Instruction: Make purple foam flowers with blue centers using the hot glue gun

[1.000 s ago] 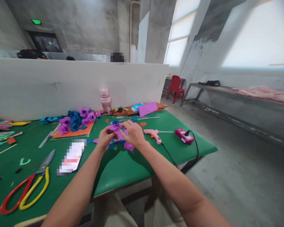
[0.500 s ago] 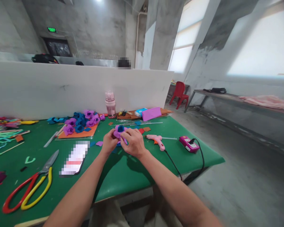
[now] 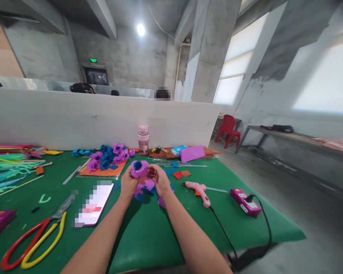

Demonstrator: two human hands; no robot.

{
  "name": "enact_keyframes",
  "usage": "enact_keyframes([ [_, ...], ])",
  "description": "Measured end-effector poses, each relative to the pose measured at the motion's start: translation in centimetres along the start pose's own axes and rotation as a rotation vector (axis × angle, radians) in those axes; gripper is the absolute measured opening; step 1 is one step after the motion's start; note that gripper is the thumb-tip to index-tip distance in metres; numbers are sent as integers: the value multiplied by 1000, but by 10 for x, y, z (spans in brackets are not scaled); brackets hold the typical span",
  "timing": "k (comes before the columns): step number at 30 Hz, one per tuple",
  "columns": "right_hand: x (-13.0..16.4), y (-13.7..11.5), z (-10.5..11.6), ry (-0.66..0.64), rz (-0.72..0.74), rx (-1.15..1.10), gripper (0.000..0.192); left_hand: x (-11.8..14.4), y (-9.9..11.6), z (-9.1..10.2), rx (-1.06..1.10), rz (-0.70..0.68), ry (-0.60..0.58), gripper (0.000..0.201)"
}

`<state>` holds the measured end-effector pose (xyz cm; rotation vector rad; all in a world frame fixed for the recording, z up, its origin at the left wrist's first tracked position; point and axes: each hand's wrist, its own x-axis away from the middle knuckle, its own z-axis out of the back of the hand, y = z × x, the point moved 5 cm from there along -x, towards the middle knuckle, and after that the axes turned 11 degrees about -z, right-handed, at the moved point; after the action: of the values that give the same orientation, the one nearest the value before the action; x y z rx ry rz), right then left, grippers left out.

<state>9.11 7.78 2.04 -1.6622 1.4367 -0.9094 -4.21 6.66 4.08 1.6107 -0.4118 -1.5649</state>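
A craft flower [image 3: 143, 169], with purple outer petals round a blue centre, is held upright above the table. My left hand [image 3: 128, 185] grips it from the left and below. My right hand [image 3: 161, 180] is close by its right edge, fingers bent and slightly apart; whether a fingertip touches a petal I cannot tell. Below the hands lie loose purple and blue petal pieces [image 3: 149, 185], partly covered by my right hand and wrist. A pink hot glue gun [image 3: 198, 189] rests on the green table [image 3: 148, 243] to the right, a glue stick out of its back.
Finished purple and blue flowers [image 3: 105, 156] sit on an orange sheet [image 3: 103, 170]. Large scissors [image 3: 55, 219] and a phone [image 3: 103, 205] lie left. A pink bottle [image 3: 143, 140] stands by the white partition [image 3: 103, 118]. A cord joins the glue gun to a magenta power box [image 3: 246, 202].
My right hand has drawn back rightward from pressing the flower's side, and more of the petals shows. The view has tilted up and turned slightly left.
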Motion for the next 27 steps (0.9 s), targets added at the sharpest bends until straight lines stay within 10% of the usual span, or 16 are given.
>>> enact_keyframes([
  [27, 3, 11, 14, 24, -79, -58, 28, 4, -23, -17, -16, 110, -153, 32],
])
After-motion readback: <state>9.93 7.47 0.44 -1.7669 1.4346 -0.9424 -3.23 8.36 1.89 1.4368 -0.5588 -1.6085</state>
